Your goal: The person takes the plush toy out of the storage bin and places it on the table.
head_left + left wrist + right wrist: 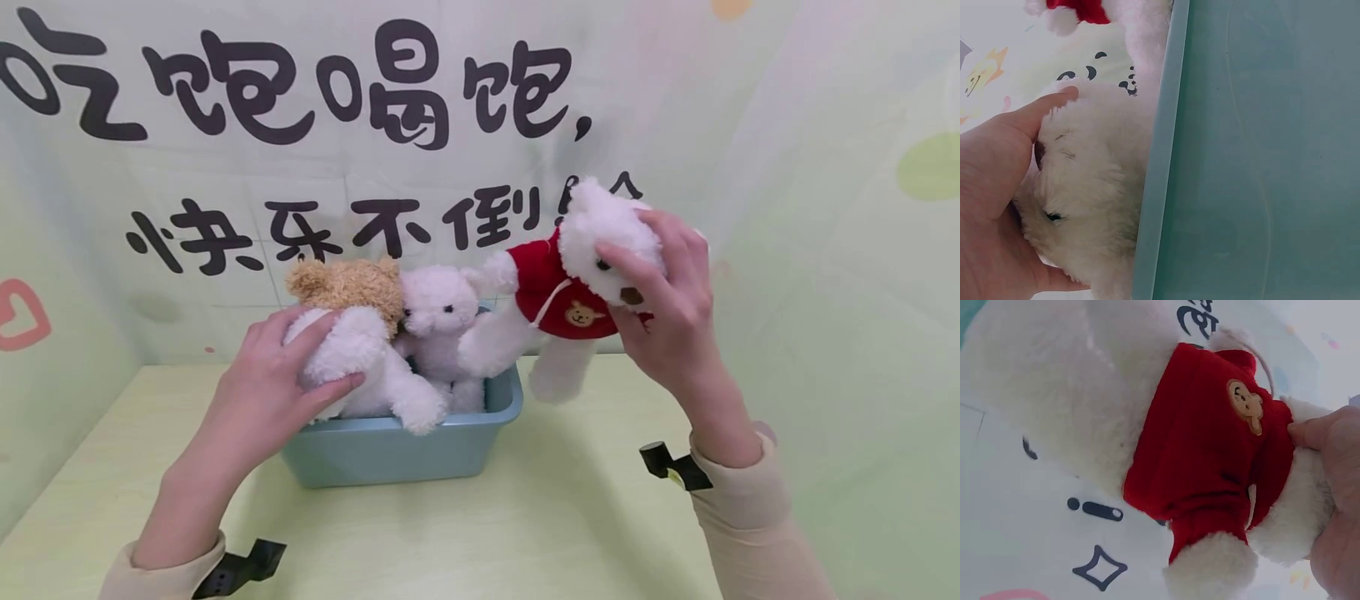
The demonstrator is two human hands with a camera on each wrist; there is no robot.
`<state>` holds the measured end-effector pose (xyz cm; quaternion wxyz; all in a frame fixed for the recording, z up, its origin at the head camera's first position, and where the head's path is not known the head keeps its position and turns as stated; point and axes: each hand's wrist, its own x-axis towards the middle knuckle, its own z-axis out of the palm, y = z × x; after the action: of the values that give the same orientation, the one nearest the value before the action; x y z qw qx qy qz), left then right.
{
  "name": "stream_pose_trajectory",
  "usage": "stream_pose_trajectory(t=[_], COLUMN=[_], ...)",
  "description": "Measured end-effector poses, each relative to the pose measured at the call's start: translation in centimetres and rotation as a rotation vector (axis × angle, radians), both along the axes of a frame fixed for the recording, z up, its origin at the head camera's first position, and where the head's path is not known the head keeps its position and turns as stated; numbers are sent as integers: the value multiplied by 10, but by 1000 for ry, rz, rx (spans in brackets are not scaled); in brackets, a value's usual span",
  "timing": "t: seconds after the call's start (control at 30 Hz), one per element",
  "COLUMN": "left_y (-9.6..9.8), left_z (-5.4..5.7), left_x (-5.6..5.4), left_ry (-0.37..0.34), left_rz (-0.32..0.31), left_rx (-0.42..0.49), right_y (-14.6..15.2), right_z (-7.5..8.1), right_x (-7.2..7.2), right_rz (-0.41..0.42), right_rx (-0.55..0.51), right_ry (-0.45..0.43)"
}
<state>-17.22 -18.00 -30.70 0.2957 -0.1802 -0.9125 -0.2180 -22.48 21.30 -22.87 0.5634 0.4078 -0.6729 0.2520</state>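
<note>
My right hand (678, 304) grips a white teddy bear in a red hoodie (543, 275) by its head, up beside the basin. The bear tilts, its legs hanging toward the basin's right rim. My left hand (258, 387) holds the head of another white plush toy (363, 346) at the left of the light-blue plastic basin (390, 458). This toy's eye and fluffy head (1094, 181) show in the left wrist view, just beyond the rim. Behind it sit a tan curly plush (352, 287) and a white plush bear (438, 304), their lower parts partly hidden.
The basin stands on a pale wooden table (600, 492). Close behind hangs a light backdrop (810, 275) printed with large black characters. Each sleeve cuff carries a black camera mount, the left mount (240, 571) and the right mount (675, 467).
</note>
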Motion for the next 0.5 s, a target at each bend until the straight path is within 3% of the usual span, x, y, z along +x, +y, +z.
stream_pose_trajectory(t=[0.5], left_y=[0], left_z=[1], left_x=[1], left_ry=[-16], left_rz=[6], left_rx=[-13], right_y=[31], right_z=[-22], right_x=[-18], right_rz=[-95], right_rx=[159], right_ry=[-114])
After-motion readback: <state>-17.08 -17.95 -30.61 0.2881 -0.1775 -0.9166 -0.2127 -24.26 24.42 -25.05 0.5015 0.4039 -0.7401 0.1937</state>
